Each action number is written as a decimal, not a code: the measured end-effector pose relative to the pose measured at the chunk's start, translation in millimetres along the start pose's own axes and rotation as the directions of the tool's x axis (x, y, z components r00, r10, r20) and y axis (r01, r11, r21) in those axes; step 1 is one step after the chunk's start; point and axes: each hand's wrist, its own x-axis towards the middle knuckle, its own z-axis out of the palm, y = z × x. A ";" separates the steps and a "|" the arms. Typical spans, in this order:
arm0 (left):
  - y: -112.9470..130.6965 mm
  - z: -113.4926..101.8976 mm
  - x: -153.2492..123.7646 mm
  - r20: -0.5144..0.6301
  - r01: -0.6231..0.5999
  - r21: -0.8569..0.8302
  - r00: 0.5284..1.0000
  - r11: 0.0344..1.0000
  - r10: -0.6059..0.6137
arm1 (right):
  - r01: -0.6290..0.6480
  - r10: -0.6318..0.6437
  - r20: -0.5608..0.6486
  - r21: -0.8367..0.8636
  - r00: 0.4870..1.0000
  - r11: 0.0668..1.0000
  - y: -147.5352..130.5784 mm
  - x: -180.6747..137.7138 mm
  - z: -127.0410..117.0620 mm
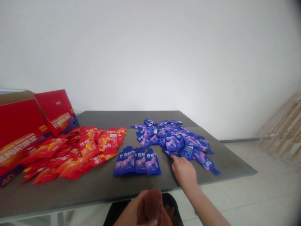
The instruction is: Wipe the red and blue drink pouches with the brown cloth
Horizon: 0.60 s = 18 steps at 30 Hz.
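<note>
At the near edge of the purple-blue sachet pile (172,138), my right hand (184,171) pinches one purple-blue sachet (167,153) between thumb and fingertips. That sachet is partly covered by the others. My left hand (136,208) is low in front of the table edge, its fingers closed around a brown cloth (150,205). Left of my right hand, several purple-blue sachets overlap in a neat row (137,161), spouts pointing away from me. A loose pile of red-orange sachets (77,153) spreads across the left side of the table.
Red printed cartons (20,131) stand at the left, beside the red-orange pile. All the sachets lie on a dark grey table (98,191), with a white wall (150,56) behind it. Wooden slats (285,131) lean at the far right above the tiled floor (254,194).
</note>
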 end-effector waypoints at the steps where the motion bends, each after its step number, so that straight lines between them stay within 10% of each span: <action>1: -0.5 1.5 0.6 -0.029 0.005 -0.031 1.000 0.999 -0.006 | 0.002 -0.002 -0.008 -0.002 1.000 1.000 0.9 -3.5 -1.8; 12: 3.8 15.7 10.6 -0.096 -0.023 -0.321 0.995 0.947 -0.008 | -0.086 0.156 -0.193 0.328 0.969 0.941 -19.4 -52.6 -51.2; 18: 24.8 34.0 16.7 -0.045 -0.037 -0.462 0.999 0.886 0.018 | -0.412 0.334 0.282 0.800 0.900 0.435 -52.6 -79.0 -81.1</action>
